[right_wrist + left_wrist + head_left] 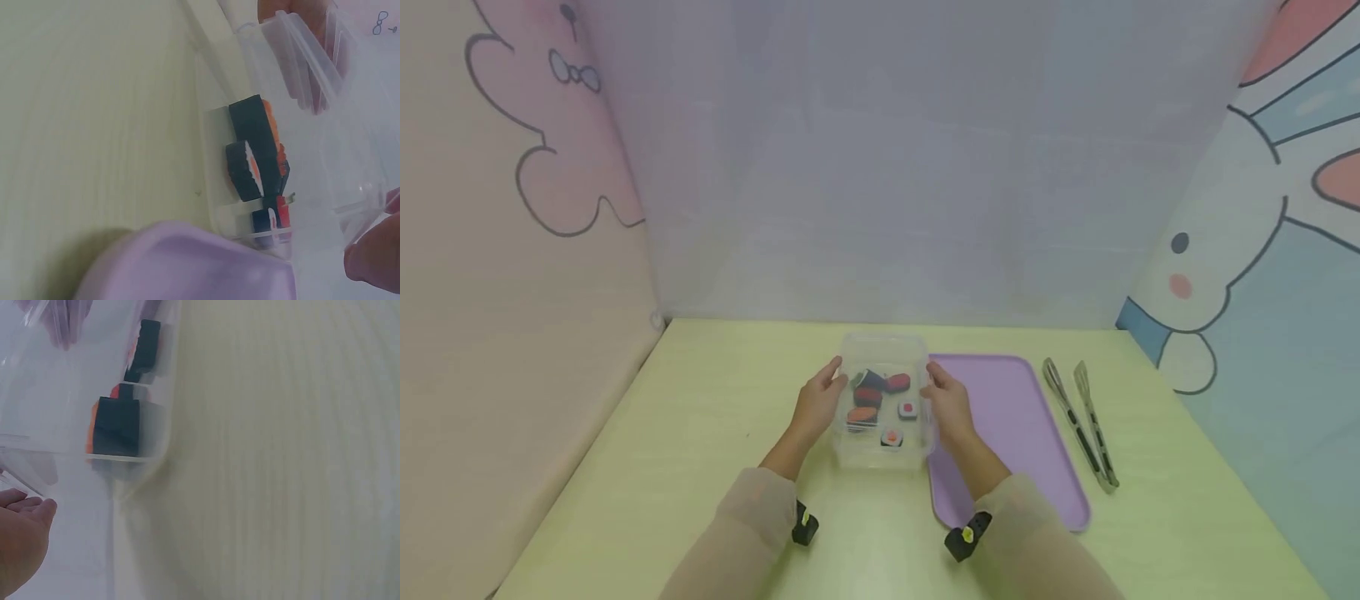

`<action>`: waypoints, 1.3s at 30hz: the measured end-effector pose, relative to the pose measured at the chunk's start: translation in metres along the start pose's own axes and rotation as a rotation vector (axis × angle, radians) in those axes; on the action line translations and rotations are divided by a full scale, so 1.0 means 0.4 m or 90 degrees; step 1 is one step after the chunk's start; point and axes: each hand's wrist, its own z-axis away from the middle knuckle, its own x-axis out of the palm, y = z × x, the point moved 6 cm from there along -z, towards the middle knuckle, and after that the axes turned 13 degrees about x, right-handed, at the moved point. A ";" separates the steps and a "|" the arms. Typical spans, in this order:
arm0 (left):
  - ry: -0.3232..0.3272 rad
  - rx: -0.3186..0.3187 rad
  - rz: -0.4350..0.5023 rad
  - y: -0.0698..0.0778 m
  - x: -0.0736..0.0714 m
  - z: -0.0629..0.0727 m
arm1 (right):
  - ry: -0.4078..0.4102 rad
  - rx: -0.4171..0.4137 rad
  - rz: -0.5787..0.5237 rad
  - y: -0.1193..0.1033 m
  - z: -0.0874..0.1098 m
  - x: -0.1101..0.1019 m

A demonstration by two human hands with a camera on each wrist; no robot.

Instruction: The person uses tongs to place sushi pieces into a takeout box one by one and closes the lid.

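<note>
A clear plastic box (pixel 880 458) is held between both hands at the middle of the table. Inside lie several sushi pieces: a salmon-topped one (pixel 862 414), a red-topped one (pixel 898 382) and a small roll with an orange centre (pixel 891 437). My left hand (pixel 817 406) grips the box's left side, thumb near the rim. On the opposite side, my right hand (pixel 951 408) holds the box the same way. Dark seaweed bands (pixel 117 427) show through the wall in the left wrist view. In the right wrist view, the box overlaps the tray's edge.
A purple tray (pixel 1007 417) lies right of the box, partly under the right forearm. Metal tongs (pixel 1078 425) with dark grips rest beyond it. Cloth walls with cartoon animals enclose the pale yellow table (pixel 700 417).
</note>
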 end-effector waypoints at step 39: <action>-0.207 0.060 -0.248 0.024 0.037 0.085 | -0.009 -0.080 0.405 0.060 0.039 0.018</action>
